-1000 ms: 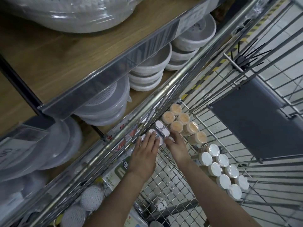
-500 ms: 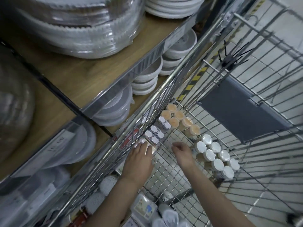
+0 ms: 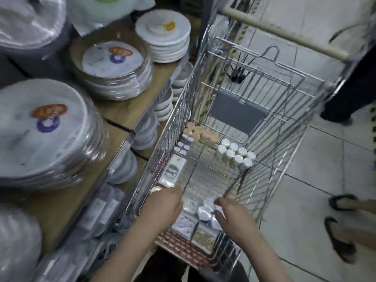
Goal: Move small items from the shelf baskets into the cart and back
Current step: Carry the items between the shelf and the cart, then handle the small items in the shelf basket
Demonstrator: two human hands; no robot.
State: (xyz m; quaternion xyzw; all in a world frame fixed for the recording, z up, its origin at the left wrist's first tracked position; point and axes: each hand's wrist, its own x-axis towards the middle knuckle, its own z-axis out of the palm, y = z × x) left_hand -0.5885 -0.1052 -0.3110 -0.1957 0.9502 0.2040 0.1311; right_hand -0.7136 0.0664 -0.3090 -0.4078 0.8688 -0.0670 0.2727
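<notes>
A wire shopping cart (image 3: 270, 127) stands beside the shelf. At its far end sit a cluster of orange-lidded jars (image 3: 201, 133), a cluster of white-lidded jars (image 3: 236, 154), small packs (image 3: 182, 146) and a flat packet (image 3: 172, 172). At the near end lie white round containers (image 3: 204, 211), a patterned box (image 3: 184, 223) and a box of beige bits (image 3: 204, 238). My left hand (image 3: 163, 206) hangs over the near left corner with its fingertips hidden. My right hand (image 3: 234, 217) curls its fingers round one white round container.
Wrapped stacks of plates (image 3: 114, 68) and bowls (image 3: 162, 107) fill the wooden shelf (image 3: 126, 110) on the left. The cart's handle (image 3: 284, 35) and grey seat flap (image 3: 238, 112) are at the far end. Another person's sandalled feet (image 3: 341, 220) stand on the tiled floor at the right.
Both hands have drawn back from the small packs at the far end to the near end of the cart. The view has swung up and back, showing the whole cart.
</notes>
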